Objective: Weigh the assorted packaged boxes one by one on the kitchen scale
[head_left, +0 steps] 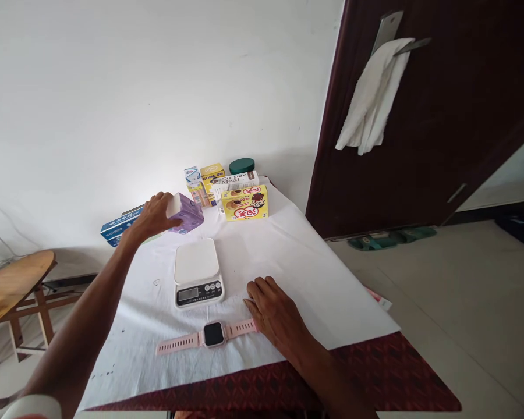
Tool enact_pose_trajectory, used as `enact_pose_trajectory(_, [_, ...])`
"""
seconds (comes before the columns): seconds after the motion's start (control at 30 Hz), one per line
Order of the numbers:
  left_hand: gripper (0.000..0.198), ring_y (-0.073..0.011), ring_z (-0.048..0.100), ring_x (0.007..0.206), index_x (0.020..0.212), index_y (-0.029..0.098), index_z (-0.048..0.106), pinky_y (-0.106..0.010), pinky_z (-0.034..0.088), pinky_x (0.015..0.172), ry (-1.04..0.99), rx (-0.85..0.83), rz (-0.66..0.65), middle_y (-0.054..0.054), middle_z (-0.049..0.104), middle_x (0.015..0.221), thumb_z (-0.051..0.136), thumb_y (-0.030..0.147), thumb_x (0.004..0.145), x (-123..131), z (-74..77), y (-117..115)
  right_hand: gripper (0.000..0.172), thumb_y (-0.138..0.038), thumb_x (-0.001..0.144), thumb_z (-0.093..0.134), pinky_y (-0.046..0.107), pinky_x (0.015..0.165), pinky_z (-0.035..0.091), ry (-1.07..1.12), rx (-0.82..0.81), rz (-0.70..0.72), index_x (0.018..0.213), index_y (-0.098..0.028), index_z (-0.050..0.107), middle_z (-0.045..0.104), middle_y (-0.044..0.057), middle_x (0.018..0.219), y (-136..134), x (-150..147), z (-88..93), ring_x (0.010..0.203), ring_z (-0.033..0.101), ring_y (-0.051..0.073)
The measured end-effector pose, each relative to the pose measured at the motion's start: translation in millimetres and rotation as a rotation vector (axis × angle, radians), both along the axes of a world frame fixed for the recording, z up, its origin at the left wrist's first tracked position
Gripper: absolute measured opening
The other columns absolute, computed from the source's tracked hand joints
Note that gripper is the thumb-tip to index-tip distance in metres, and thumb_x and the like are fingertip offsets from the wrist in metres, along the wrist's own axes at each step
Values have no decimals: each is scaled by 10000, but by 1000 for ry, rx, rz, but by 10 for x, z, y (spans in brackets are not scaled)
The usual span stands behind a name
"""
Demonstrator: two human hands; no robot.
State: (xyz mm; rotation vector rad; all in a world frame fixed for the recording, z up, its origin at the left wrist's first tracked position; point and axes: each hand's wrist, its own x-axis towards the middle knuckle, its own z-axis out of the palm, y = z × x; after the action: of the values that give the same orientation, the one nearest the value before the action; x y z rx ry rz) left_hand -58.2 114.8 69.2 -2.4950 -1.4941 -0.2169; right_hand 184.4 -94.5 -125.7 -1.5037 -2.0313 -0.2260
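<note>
My left hand (156, 214) is closed around a purple and white box (187, 214) at the far side of the table. Between my hands sits a white digital kitchen scale (197, 262) with nothing on its platform. My right hand (273, 311) rests on the cloth to the right of the scale, its fingers curled in and its palm hidden. In front of the scale lies a pink smartwatch (213, 334), strap spread out flat. One strap end reaches the side of my right hand; whether it goes underneath, I cannot tell.
Along the back stand a yellow snack box (245, 205), a white "Super Meal" pack (231, 181), a yellow "COME ON" box (212, 177), a small carton (194, 180) and a green lid (241, 166). A blue box (120, 226) is behind my left wrist. White cloth (288, 256) covers the table.
</note>
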Motion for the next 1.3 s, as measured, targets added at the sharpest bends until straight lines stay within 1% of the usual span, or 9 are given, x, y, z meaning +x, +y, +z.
enact_pose_trajectory(0.13, [442,-294,618,980,1075,210,566,-411,475,853,-20,-110,-95,-70,641,1053,729,491,775,-104,172,-431,177,-95,912,615,310,701,511,28,10,14,872,-227,505,620,40,863,-11,2,21,827,591,209])
enact_pose_trajectory(0.27, [508,-333,631,1124,1166,207,610,-438,486,941,-14,-207,-178,-101,670,1193,743,497,770,-41,59,-685,191,-99,926,605,299,675,490,59,2,21,851,-236,494,613,34,865,-27,2,39,817,576,201])
enact_pose_trajectory(0.4, [602,-336,645,1167,1306,192,586,-454,502,983,-23,-271,-209,-129,670,1261,727,493,804,9,-148,-733,197,-97,937,590,292,652,482,72,1,36,840,-235,489,608,34,856,-36,5,52,810,570,200])
enact_pose_trajectory(0.5, [732,-354,618,1237,1410,199,528,-493,491,1037,-66,-262,-216,-142,629,1353,744,541,800,-35,-203,-734,189,-94,945,577,291,640,481,76,-5,43,846,-231,492,606,38,854,-41,9,58,805,570,203])
enact_pose_trajectory(0.63, [974,-364,561,1323,1536,258,392,-542,455,1105,-214,-193,-209,-142,557,1453,763,690,746,-201,-87,-777,182,-93,940,584,298,653,487,73,-3,46,855,-228,497,604,42,859,-44,12,61,812,569,208])
enact_pose_trajectory(0.8, [1027,-350,540,1345,1566,302,334,-566,441,1132,-366,-97,-220,-123,531,1476,768,718,733,-405,25,-827,193,-95,938,584,302,645,477,53,11,39,840,-233,492,599,43,851,-40,15,43,802,564,210])
enact_pose_trajectory(1.0, [1160,-395,468,1406,1584,247,299,-576,416,1155,-383,-217,-162,-175,467,1532,854,663,654,-458,-392,-857,198,-122,980,520,312,658,466,51,89,74,833,-245,473,574,29,824,-8,19,2,783,557,206])
enact_pose_trajectory(1.1, [1100,-388,467,1407,1564,234,322,-565,418,1152,-443,-256,-137,-184,463,1544,881,561,674,-416,-597,-878,203,-138,1001,490,328,677,458,41,128,97,833,-251,467,557,17,793,24,24,-15,754,547,204])
enact_pose_trajectory(1.3, [770,-253,672,1011,1359,250,497,-409,601,827,-708,-243,-87,-82,670,1235,862,432,706,-466,-706,-952,207,-155,1011,479,333,697,447,60,149,107,833,-261,462,547,5,765,41,35,-32,731,538,197])
